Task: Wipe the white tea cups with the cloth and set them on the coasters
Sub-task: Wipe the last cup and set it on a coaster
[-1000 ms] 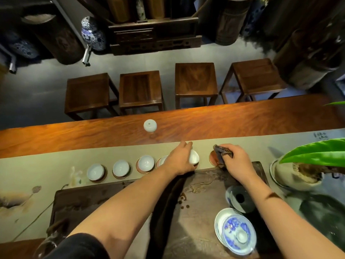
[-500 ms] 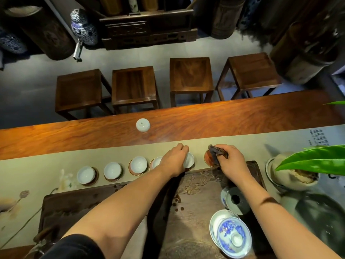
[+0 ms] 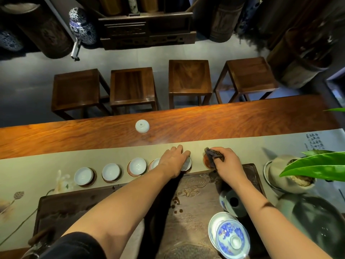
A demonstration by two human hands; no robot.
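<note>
On the pale runner, along the tray's far edge: row of white cups and coasters.
Left hand [image 3: 174,160]: palm down over the fifth cup [image 3: 186,164], fingers curled around it — cup seated on its coaster, rim peeking out at the hand's right side.
Right hand [image 3: 228,163]: closed around a dark cloth [image 3: 213,155], pinched between thumb and forefinger; cloth end sticking up and left over the bare coaster [image 3: 207,161].
Bare coaster: reddish-brown, round, no cup on it, just right of the fifth cup, partly hidden by cloth and thumb.
First cup [image 3: 83,176]: upright on a dark coaster, far left of the row.
Second cup [image 3: 110,172]: upright on a coaster, just right of the first.
Third cup [image 3: 137,166]: upright on a red-rimmed coaster.
Fourth cup [image 3: 155,164]: mostly hidden behind the left wrist, only its left edge showing.
Spare cup [image 3: 142,126]: upside down on the bare wooden table [image 3: 242,122], well apart from the row, beyond the runner [image 3: 28,169].
Tea tray [image 3: 196,212]: dark carved wood, near side of the row, both forearms crossing above it.
Blue-and-white lidded bowl [image 3: 232,238]: on the tray's near right — beside it a dark-mouthed pitcher [image 3: 233,202].
Green leaf [image 3: 315,164]: at far right, over a pale pot.
Stools [image 3: 189,79]: four, beyond the table.
</note>
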